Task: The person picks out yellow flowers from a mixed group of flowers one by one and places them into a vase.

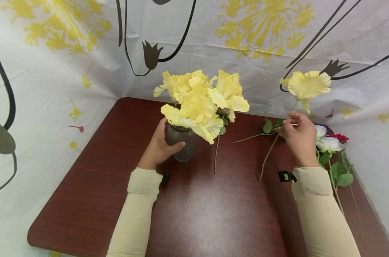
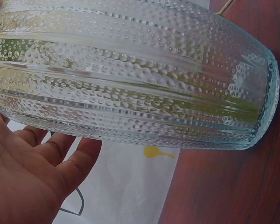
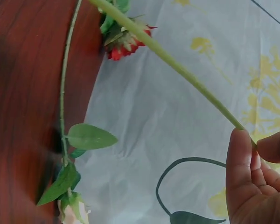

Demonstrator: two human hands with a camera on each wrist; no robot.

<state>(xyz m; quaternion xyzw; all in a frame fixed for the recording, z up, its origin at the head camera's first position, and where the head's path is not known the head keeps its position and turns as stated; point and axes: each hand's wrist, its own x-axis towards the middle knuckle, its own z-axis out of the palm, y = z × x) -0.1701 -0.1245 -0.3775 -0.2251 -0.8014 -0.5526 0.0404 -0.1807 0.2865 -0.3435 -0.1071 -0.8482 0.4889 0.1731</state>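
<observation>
A ribbed, bubble-textured clear glass vase [image 1: 183, 148] [image 2: 144, 79] stands on the table, filled with large yellow flowers [image 1: 194, 98]. My left hand [image 1: 162, 146] [image 2: 42, 163] holds the vase near its rim, the thumb in front and the fingers round the far side. To the right, my right hand [image 1: 298, 134] [image 3: 259, 172] pinches the green stem [image 3: 177, 65] of a single yellow flower [image 1: 308, 85] between thumb and fingers. Its bloom is raised above the hand, and the stem slants down towards the tabletop.
On the reddish-brown table [image 1: 95, 171], white roses [image 1: 329, 144] and a red flower [image 1: 339, 137] lie at the right edge. A leafy stem [image 1: 250, 138] lies left of my right hand, and another stem [image 1: 216, 155] beside the vase. A patterned white cloth [image 1: 194, 46] hangs behind.
</observation>
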